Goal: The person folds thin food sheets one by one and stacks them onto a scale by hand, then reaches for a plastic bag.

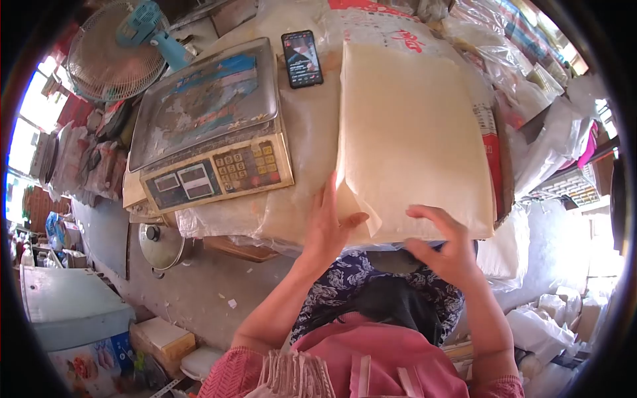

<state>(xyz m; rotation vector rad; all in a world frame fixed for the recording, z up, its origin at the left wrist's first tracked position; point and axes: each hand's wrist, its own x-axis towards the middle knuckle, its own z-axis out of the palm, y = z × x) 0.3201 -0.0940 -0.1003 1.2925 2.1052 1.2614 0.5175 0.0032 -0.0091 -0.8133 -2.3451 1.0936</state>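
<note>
A stack of thin cream-coloured sheets (415, 126) lies on the table in front of me, its near left corner (366, 211) turned up. My left hand (325, 229) is at the stack's left edge, fingers stretched out along it and thumb apart, close to the turned-up corner. Whether the thumb presses on a sheet I cannot tell. Over the near edge, towards the right, my right hand (446, 244) is open, its fingers curved and spread, with nothing seen in it.
Left of the stack stands a worn digital scale (206, 126). A phone (302, 60) with a lit screen lies between them. Behind the scale is a fan (118, 50). A printed sack (398, 30) lies at the back, and clear plastic bags (494, 56) are heaped at right. A lidded pot (161, 245) sits below left.
</note>
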